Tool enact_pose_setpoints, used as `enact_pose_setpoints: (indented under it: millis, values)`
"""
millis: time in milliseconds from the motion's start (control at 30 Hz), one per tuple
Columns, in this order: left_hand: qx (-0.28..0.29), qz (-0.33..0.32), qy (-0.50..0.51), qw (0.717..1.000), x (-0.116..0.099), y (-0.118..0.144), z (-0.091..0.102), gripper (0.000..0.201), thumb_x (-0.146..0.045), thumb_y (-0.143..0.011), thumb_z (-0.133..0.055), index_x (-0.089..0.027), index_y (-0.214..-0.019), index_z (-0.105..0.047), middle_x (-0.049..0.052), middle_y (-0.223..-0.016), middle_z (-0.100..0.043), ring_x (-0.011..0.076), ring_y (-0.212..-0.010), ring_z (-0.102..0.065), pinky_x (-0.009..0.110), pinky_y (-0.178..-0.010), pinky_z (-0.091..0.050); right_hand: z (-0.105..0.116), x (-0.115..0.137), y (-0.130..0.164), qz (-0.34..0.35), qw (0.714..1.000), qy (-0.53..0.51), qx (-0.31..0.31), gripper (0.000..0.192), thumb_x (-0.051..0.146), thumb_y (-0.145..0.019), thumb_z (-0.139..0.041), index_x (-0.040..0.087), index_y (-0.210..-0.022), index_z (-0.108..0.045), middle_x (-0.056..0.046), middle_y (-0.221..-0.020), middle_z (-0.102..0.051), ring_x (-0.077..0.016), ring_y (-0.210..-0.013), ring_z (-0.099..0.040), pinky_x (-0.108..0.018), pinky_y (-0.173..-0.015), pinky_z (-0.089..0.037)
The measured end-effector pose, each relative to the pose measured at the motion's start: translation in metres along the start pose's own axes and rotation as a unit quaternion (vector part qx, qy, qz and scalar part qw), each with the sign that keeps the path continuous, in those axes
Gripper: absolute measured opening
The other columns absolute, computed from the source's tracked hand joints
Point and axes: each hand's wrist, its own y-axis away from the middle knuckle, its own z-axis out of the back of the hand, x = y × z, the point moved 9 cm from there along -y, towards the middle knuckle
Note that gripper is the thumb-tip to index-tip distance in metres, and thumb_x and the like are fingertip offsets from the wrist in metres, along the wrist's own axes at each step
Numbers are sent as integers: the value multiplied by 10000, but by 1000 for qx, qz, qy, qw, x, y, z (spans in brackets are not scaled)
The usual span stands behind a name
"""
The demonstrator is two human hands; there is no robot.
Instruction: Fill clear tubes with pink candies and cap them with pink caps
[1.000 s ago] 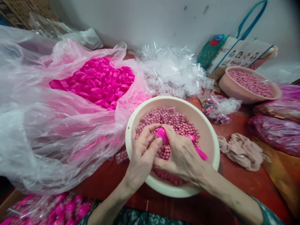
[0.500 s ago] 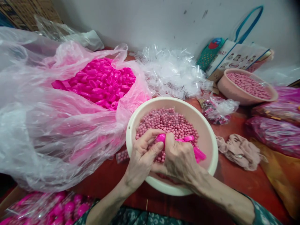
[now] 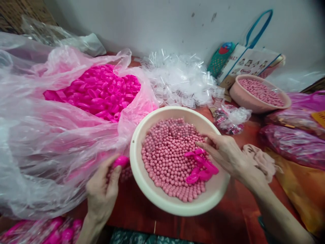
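Note:
A cream bowl (image 3: 137,195) full of pink beads (image 3: 167,159) stands before me. To its left, my left hand (image 3: 101,189) is closed around a bright pink plastic cap (image 3: 121,161); beads show under it, partly hidden by the fingers, and I cannot tell whether they are in a case joined to the cap. Over the bowl's right side hovers my right hand (image 3: 227,152), fingers apart and holding nothing. Several loose pink caps (image 3: 203,166) lie on the beads below its fingertips. Small clear cases of beads (image 3: 175,127) rest at the back of the bowl.
A large plastic bag (image 3: 63,135) of pink caps spreads across the left. Behind the bowl is a heap of clear plastic cases (image 3: 177,79). A second bowl (image 3: 250,100) of beads, a crumpled cloth (image 3: 259,161) and purple packages (image 3: 291,139) are on the right.
My hands were together over the bowl, gripping a pink cap. They have parted: the left carried the cap leftward past the rim, while the right let go and moved right, its fingers opening.

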Motion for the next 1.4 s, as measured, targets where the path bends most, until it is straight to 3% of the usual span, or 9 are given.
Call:
enact_pose_setpoints:
  millis: [100,233,400,667,933,1033,1133,1267,1400]
  values:
    - [5,-185,-245,952,-1,5,-13,247,-198,-883,-493,-177,-1098,-613,88,-1054,-633,212,-923,-603,310,-816,-463,-14,1,-11,26,1000,7,8,207,267,-883,-501,205,-691,-451,14,-619,-526,-131,-544,-466,-256,-524,-319]
    - [-33,-301,-336,892,-15,7,-29,248,-130,-881,-436,-106,-1031,-632,158,-1039,-624,245,-911,-602,343,-777,-486,-22,-5,-32,60,997,43,-23,95,238,-873,-483,201,-786,-492,-35,-742,-561,-169,-659,-505,-282,-606,-354]
    - [-63,-308,-301,900,-24,3,-24,188,-128,-850,-497,-119,-955,-653,166,-1026,-637,283,-1006,-566,454,-908,-443,-32,-25,-43,71,995,63,-18,95,214,-874,-450,192,-852,-540,-60,-810,-539,-189,-709,-499,-296,-625,-341]
    - [-110,-263,-201,937,-19,9,-1,192,-76,-806,-564,-166,-940,-669,96,-934,-675,223,-929,-615,392,-879,-469,-33,4,-47,80,996,40,-10,143,202,-898,-445,185,-895,-587,-15,-742,-435,-139,-581,-391,-282,-562,-265]
    - [-139,-263,-123,947,-78,16,15,404,17,-724,-624,-227,-1043,-667,35,-978,-672,200,-917,-619,345,-893,-459,-23,4,-46,80,995,-60,-30,192,251,-864,-561,172,-718,-656,1,-660,-473,-130,-622,-467,-259,-593,-328]
    - [-77,-214,-61,972,-97,5,0,329,-38,-752,-628,-237,-1011,-666,12,-982,-670,191,-916,-619,324,-873,-467,-14,9,-39,77,985,-149,-28,206,322,-848,-599,175,-721,-666,9,-661,-523,-117,-611,-479,-245,-584,-355]
    - [65,-104,33,992,-99,-9,-42,315,-159,-804,-621,-243,-1107,-613,22,-1070,-651,193,-974,-609,314,-871,-474,-10,25,-29,75,953,-293,10,223,359,-822,-630,171,-707,-657,16,-650,-552,-112,-619,-483,-244,-592,-364]
    - [255,-2,151,955,-100,-9,-106,403,-235,-829,-603,-236,-1223,-520,46,-1192,-591,197,-1069,-567,307,-895,-469,-8,51,-20,77,920,-379,64,238,369,-802,-650,157,-694,-633,15,-651,-548,-110,-623,-477,-249,-596,-367]
    - [305,62,247,918,-97,-9,-128,175,-208,-864,-542,-183,-1034,-578,16,-927,-614,127,-858,-580,228,-759,-486,-6,48,-18,81,924,-365,80,177,316,-864,-569,158,-809,-625,9,-701,-560,-112,-639,-483,-246,-598,-372]
